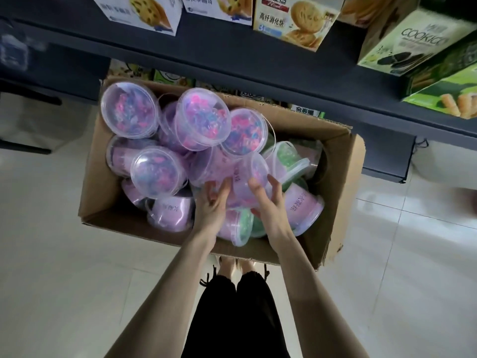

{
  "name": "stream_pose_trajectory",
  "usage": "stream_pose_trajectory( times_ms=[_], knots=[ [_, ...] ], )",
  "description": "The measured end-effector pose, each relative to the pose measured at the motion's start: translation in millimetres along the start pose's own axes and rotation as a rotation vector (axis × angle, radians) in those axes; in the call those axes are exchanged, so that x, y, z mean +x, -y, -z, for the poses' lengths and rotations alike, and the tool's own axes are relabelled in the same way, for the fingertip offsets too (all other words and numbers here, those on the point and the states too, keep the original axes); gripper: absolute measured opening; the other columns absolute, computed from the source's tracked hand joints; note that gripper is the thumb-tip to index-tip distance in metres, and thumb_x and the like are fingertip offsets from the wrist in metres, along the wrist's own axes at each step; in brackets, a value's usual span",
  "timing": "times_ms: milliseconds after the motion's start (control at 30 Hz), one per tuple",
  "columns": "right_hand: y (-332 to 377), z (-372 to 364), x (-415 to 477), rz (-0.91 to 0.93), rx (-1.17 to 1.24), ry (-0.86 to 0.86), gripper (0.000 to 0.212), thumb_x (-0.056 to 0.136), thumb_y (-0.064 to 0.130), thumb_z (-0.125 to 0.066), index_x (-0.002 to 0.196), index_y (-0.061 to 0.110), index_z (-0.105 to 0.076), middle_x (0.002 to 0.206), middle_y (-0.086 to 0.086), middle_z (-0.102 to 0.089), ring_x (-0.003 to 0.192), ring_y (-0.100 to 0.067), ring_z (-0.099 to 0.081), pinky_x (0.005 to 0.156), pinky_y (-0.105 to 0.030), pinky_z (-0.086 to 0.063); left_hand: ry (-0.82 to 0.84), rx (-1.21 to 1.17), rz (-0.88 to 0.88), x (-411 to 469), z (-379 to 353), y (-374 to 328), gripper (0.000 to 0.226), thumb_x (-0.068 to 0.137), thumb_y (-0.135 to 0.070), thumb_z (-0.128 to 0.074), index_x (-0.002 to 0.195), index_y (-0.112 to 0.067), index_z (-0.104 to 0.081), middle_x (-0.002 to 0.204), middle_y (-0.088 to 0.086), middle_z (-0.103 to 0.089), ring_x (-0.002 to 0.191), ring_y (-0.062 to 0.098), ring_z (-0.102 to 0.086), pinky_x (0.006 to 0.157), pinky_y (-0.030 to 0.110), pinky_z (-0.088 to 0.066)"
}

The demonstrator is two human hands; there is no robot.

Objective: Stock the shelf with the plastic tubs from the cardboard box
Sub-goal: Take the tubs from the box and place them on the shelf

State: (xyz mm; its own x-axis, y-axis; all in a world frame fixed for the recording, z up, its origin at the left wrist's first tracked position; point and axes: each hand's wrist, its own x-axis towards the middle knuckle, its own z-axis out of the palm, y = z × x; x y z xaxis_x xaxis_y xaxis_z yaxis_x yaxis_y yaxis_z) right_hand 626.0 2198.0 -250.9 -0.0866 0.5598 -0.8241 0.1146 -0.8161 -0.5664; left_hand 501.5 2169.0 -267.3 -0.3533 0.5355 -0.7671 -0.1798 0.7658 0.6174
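A cardboard box (pixel 102 166) stands open on the pale tiled floor (pixel 64 254), and everything else is placed from it. It is heaped with plastic tubs (pixel 204 120): clear round lids over pink, purple and blue pieces, most with lilac labels, some upright at the far end of the box and others tipped on their sides nearer the person. Toward the right side of the box lie a few green tubs (pixel 286 161), partly buried under the lilac ones. Both bare arms reach in over the near wall of the box. The left hand (pixel 213 200) and the right hand (pixel 268 200) sit palm to palm on either side of one pink tub (pixel 238 182), which lies on its side near the middle of the box with its label facing up. The grip of each hand is apart, fingers fairly straight and spread, fingertips at the tub's sides (the blur makes it hard to say how firmly they press), and neither hand is curled round the tub. The tub rests among its neighbours inside the box. Beyond the far wall of the box runs a dark shelf (pixel 232 55), and on it, above the box, stand biscuit cartons (pixel 294 21) printed with cookies, with a green carton (pixel 413 40) further to the right. Below that shelf, just behind the box's far flap, the tops of more packets (pixel 175 77) show. On the near side of the box are the person's black trousers (pixel 232 319).
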Motion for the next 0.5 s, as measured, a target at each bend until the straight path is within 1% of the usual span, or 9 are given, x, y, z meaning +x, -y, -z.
stream_pose_trajectory(
  times_ms=[33, 100, 167, 233, 300, 367, 400, 433, 500],
  knots=[
    [0.4, -1.0, -0.8, 0.017, -0.001, -0.002, 0.091, 0.048, 0.08, -0.069, 0.128, 0.048, -0.038, 0.146, 0.003, -0.029, 0.131, -0.023, -0.041, 0.106, -0.05, -0.039, 0.003, -0.09, 0.005, -4.6, -0.7, 1.0, 0.083, 0.066, -0.066, -0.069, 0.13, -0.018, -0.045, 0.13, 0.009, -0.052, 0.107, 0.022, -0.062, 0.08, 0.033, -0.057],
    [2.5, -3.3, -2.7, 0.078, 0.008, -0.033, 0.079, 0.05, 0.072, -0.075, 0.121, 0.051, -0.047, 0.143, 0.002, -0.035, 0.129, -0.021, -0.044, 0.104, -0.046, -0.043, -0.007, -0.223, 0.001, -16.1, -2.0, 1.5, 0.072, 0.074, -0.046, -0.07, 0.13, -0.01, -0.044, 0.123, 0.01, -0.057, 0.1, 0.02, -0.065, 0.074, 0.03, -0.057],
    [2.0, -6.2, -3.5, 0.131, 0.068, -0.07, 0.076, 0.05, 0.063, -0.081, 0.119, 0.047, -0.055, 0.14, -0.003, -0.043, 0.127, -0.021, -0.048, 0.102, -0.042, -0.046, -0.006, -0.243, -0.041, -28.9, -0.2, -1.7, 0.046, 0.083, -0.028, -0.065, 0.119, -0.006, -0.048, 0.095, 0.0, -0.066, 0.085, 0.015, -0.068, 0.073, 0.031, -0.057],
    [2.4, -11.3, -6.9, 0.172, 0.121, -0.074, 0.072, 0.052, 0.056, -0.083, 0.119, 0.042, -0.059, 0.134, -0.003, -0.053, 0.125, -0.02, -0.051, 0.103, -0.041, -0.045, 0.012, -0.253, -0.097, -37.5, 4.9, -0.5, 0.017, 0.087, -0.013, -0.061, 0.099, -0.007, -0.05, 0.067, -0.008, -0.064, 0.069, 0.012, -0.068, 0.068, 0.03, -0.058],
    [2.9, -19.8, -12.2, 0.198, 0.127, -0.103, 0.071, 0.053, 0.05, -0.083, 0.118, 0.037, -0.058, 0.131, 0.001, -0.055, 0.124, -0.018, -0.052, 0.103, -0.04, -0.045, -0.003, -0.262, -0.124, -44.1, 11.9, -0.6, 0.015, 0.086, -0.009, -0.063, 0.092, -0.004, -0.05, 0.064, -0.006, -0.063, 0.067, 0.013, -0.067, 0.065, 0.028, -0.057],
    [3.5, -30.5, -17.6, 0.2, 0.151, -0.151, 0.072, 0.051, 0.049, -0.084, 0.115, 0.033, -0.054, 0.13, -0.001, -0.053, 0.122, -0.02, -0.053, 0.102, -0.043, -0.046, -0.021, -0.248, -0.149, -50.9, 18.7, -2.0, 0.019, 0.085, -0.007, -0.064, 0.093, 0.002, -0.05, 0.065, -0.005, -0.065, 0.067, 0.011, -0.066, 0.065, 0.026, -0.056],
    [5.4, -35.5, -21.1, 0.195, 0.155, -0.169, 0.074, 0.052, 0.048, -0.084, 0.115, 0.03, -0.051, 0.128, 0.0, -0.05, 0.12, -0.02, -0.053, 0.101, -0.041, -0.047, -0.017, -0.24, -0.154, -53.4, 21.7, -2.7, 0.019, 0.085, -0.007, -0.065, 0.092, 0.003, -0.05, 0.065, -0.005, -0.066, 0.067, 0.011, -0.065, 0.064, 0.025, -0.055],
    [7.5, -39.8, -24.7, 0.193, 0.145, -0.186, 0.075, 0.053, 0.047, -0.084, 0.116, 0.027, -0.049, 0.125, 0.003, -0.049, 0.118, -0.016, -0.052, 0.098, -0.035, -0.047, -0.012, -0.239, -0.149, -55.5, 25.1, -3.6, 0.019, 0.084, -0.007, -0.065, 0.091, 0.003, -0.05, 0.066, -0.003, -0.066, 0.068, 0.012, -0.066, 0.064, 0.025, -0.055],
    [8.9, -45.4, -29.4, 0.205, 0.129, -0.238, 0.072, 0.055, 0.043, -0.081, 0.116, 0.023, -0.048, 0.117, 0.012, -0.048, 0.11, -0.004, -0.05, 0.086, -0.018, -0.044, 0.03, -0.237, -0.117, -58.2, 34.7, -5.8, 0.015, 0.084, -0.01, -0.066, 0.088, -0.003, -0.053, 0.07, -0.001, -0.068, 0.072, 0.016, -0.068, 0.066, 0.028, -0.055]
  ],
)
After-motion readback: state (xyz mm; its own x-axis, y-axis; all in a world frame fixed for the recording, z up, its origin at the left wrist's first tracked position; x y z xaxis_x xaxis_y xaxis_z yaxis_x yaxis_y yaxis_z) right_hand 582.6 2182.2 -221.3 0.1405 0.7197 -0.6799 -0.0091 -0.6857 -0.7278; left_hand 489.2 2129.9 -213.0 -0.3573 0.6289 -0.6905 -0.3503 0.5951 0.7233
